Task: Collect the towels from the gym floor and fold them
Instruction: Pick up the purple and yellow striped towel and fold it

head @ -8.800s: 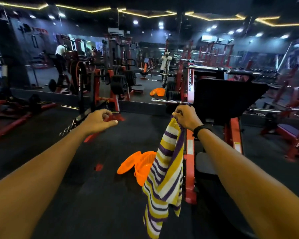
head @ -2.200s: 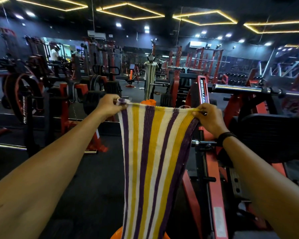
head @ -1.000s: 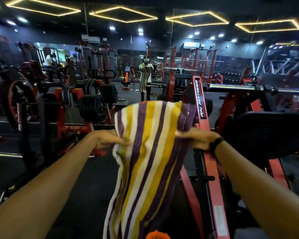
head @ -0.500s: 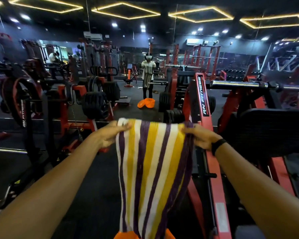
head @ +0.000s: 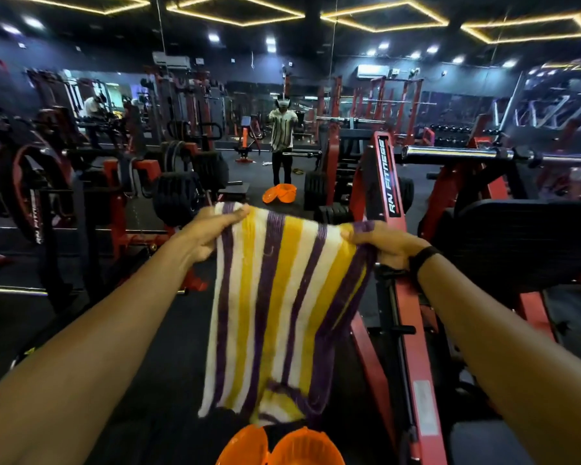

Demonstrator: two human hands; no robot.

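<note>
A towel (head: 282,303) striped purple, yellow and white hangs doubled over in front of me, its folded edge on top. My left hand (head: 208,236) pinches the top left corner and my right hand (head: 383,245) grips the top right corner; a black band sits on that wrist. The towel's lower ends dangle just above an orange basket (head: 302,446) at the bottom edge of the view.
A red weight machine (head: 399,297) stands close on my right, with a black pad (head: 524,243) beyond it. Plate-loaded machines (head: 121,203) fill the left. A mirror wall ahead shows my reflection (head: 282,142). Dark floor (head: 64,317) lies below.
The towel went from hanging in my right hand alone to being spread at full length between both hands, then was flipped over into a half fold, now shorter, with both hands lower.
</note>
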